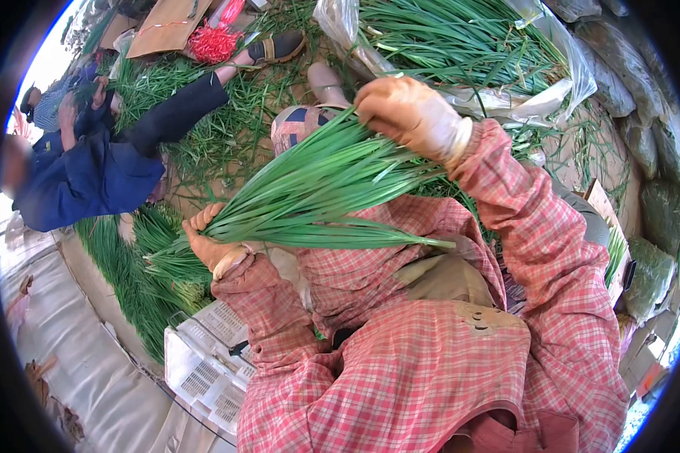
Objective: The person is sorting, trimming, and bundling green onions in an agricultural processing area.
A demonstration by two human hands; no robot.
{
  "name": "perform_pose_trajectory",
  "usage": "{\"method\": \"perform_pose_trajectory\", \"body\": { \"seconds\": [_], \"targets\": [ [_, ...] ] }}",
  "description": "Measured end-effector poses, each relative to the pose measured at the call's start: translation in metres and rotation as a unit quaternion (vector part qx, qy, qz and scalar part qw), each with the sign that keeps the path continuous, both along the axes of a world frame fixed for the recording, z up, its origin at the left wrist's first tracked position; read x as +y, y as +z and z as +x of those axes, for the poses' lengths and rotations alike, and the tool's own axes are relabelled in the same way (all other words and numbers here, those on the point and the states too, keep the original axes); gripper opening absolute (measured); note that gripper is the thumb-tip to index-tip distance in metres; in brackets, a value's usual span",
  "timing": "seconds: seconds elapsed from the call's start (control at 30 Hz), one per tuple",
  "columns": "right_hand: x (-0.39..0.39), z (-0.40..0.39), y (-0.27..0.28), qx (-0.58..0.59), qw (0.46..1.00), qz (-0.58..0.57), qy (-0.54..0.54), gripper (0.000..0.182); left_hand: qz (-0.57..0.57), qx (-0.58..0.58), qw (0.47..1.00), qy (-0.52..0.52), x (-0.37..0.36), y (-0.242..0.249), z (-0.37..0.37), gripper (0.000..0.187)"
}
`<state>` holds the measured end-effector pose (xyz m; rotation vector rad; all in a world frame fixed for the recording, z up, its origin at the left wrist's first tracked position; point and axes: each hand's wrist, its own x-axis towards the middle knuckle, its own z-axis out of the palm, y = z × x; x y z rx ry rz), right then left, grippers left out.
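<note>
Above the littered floor (597,153), the left hand (212,238) and right hand (410,113) each have the grip closed on green leaves (315,183).

Bright daylight washed out both side edges; the wide lens bowed the outer parts inside a black rim, with soft shadows.

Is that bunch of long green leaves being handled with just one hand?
No, both the left hand and the right hand are on the bunch.
</note>
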<state>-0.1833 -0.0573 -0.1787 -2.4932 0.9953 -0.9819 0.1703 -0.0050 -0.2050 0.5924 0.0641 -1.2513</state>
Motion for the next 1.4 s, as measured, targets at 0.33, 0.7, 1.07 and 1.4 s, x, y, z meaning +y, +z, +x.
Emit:
{"method": "perform_pose_trajectory", "body": {
  "seconds": [0.33,0.7,1.07,1.4],
  "targets": [
    [0.058,-0.142,-0.011,-0.543,0.692,0.414,-0.233,0.01,0.049,0.012,0.998,0.04,-0.007,-0.003,0.008,0.042],
    [0.17,-0.178,-0.057,0.233,0.79,0.173,-0.54,0.04,-0.256,-0.111,0.953,-0.121,-0.012,0.073,-0.026,0.042],
    [0.126,0.042,0.053,-0.738,0.292,0.56,0.237,0.062,-0.502,-0.357,0.778,-0.124,0.044,0.224,-0.228,0.034],
    [0.12,-0.108,0.059,-0.795,0.428,0.364,0.23,0.066,-0.739,-0.569,0.237,-0.27,0.112,0.1,-0.324,0.023]
  ]
}}
